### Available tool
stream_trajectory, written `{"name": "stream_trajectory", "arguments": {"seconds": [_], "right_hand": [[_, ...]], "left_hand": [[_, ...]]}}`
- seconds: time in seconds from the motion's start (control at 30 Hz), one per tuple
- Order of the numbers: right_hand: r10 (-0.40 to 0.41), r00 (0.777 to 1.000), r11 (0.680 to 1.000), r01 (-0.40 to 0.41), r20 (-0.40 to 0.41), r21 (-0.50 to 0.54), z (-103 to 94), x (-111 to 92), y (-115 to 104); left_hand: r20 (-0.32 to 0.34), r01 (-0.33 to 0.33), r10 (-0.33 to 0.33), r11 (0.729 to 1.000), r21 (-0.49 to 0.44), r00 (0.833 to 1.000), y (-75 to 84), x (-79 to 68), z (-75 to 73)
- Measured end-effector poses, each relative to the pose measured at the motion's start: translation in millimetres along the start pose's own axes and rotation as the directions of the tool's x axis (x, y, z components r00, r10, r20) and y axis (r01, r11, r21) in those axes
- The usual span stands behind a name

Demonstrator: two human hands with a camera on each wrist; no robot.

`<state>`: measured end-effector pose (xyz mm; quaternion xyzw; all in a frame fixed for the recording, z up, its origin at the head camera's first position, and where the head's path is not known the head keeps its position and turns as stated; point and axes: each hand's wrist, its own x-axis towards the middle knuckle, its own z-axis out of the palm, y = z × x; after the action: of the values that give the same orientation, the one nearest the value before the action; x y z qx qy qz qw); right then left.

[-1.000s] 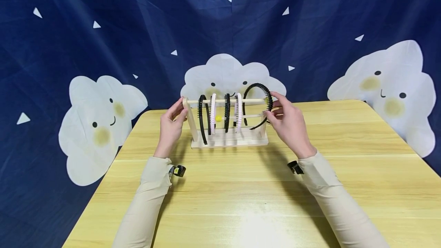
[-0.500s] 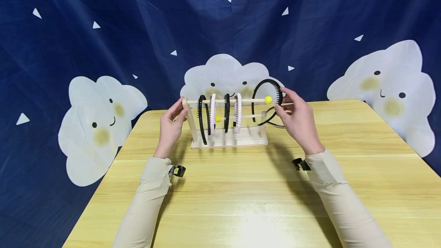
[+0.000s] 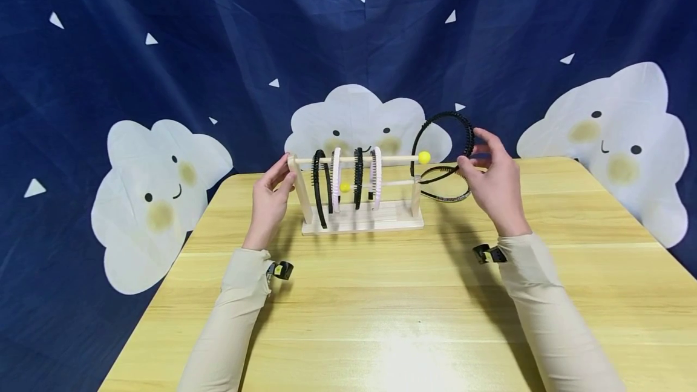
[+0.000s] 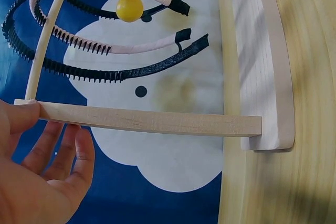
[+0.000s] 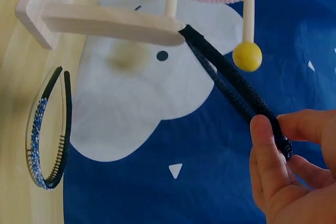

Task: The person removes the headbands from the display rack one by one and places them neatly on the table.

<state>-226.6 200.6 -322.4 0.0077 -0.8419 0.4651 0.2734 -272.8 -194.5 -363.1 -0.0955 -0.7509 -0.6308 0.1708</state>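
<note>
A wooden headband rack [image 3: 403, 218] stands on the table with two rods, each tipped by a yellow ball [image 3: 424, 157]. My left hand [image 3: 269, 201] pinches the top of its left post [image 4: 152, 119], thumb on one side and fingers on the other. Several black and pale pink headbands hang on the rods, among them a black headband [image 3: 319, 192] nearest that post. With thumb and fingers my right hand [image 3: 498, 189] pinches another black headband [image 5: 236, 85], toothed inside, held up just right of the top rod's ball. Its far ends overlap the right post in the right wrist view.
Behind the right post, a black headband with blue glitter [image 5: 37, 142] lies on the wooden table [image 3: 348, 295]. A dark blue curtain [image 3: 245, 29] with white clouds hangs beyond the table's back edge.
The right hand has drawn the black headband rightward and slightly up, off the ball end of the top rod. The glitter headband behind has come into view. The left hand has stayed put.
</note>
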Motion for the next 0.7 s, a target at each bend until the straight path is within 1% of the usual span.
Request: {"name": "stream_trajectory", "arguments": {"seconds": [0.27, 0.37, 0.43, 0.47, 0.5, 0.53, 0.57, 0.63, 0.67, 0.7], "right_hand": [[0.092, 0.996, 0.995, -0.092, -0.008, 0.024, -13.7, 1.9, 3.7], [0.125, 0.992, 0.988, -0.124, 0.002, 0.088, -17.2, 1.7, 6.6], [0.146, 0.989, 0.974, -0.145, 0.011, 0.171, -19.1, 1.2, 9.3], [0.157, 0.987, 0.957, -0.157, 0.019, 0.245, -19.8, 0.9, 11.0], [0.172, 0.985, 0.928, -0.173, 0.033, 0.330, -20.5, 0.4, 12.7], [0.189, 0.981, 0.889, -0.193, 0.049, 0.415, -21.3, -0.2, 14.9], [0.204, 0.977, 0.847, -0.210, 0.066, 0.489, -22.0, -0.9, 17.4], [0.236, 0.966, 0.745, -0.251, 0.108, 0.618, -24.7, -3.3, 23.5], [0.255, 0.958, 0.696, -0.274, 0.129, 0.664, -26.8, -5.0, 26.7], [0.270, 0.951, 0.660, -0.295, 0.148, 0.691, -29.0, -6.9, 30.0]], "left_hand": [[0.007, -0.007, 0.008, 1.000, -0.021, 1.000, -0.6, -1.0, 0.5], [0.006, -0.002, 0.002, 1.000, -0.019, 1.000, -0.8, -1.1, 0.6], [0.006, 0.002, -0.002, 1.000, -0.018, 1.000, -0.8, -0.9, 0.7], [0.006, 0.004, -0.003, 1.000, -0.015, 1.000, -0.7, -0.9, 0.6], [0.005, 0.005, -0.005, 1.000, -0.011, 1.000, -0.5, -0.7, 0.5], [0.003, 0.005, -0.005, 1.000, -0.009, 1.000, -0.3, -0.5, 0.2], [0.002, 0.005, -0.005, 1.000, -0.006, 1.000, -0.1, -0.3, -0.1], [-0.001, 0.004, -0.004, 1.000, 0.001, 1.000, -0.2, 0.4, -0.1], [-0.002, 0.003, -0.003, 1.000, 0.004, 1.000, -0.3, 0.5, 0.2], [-0.001, 0.004, -0.004, 1.000, 0.001, 1.000, -0.3, 0.6, 0.6]]}}
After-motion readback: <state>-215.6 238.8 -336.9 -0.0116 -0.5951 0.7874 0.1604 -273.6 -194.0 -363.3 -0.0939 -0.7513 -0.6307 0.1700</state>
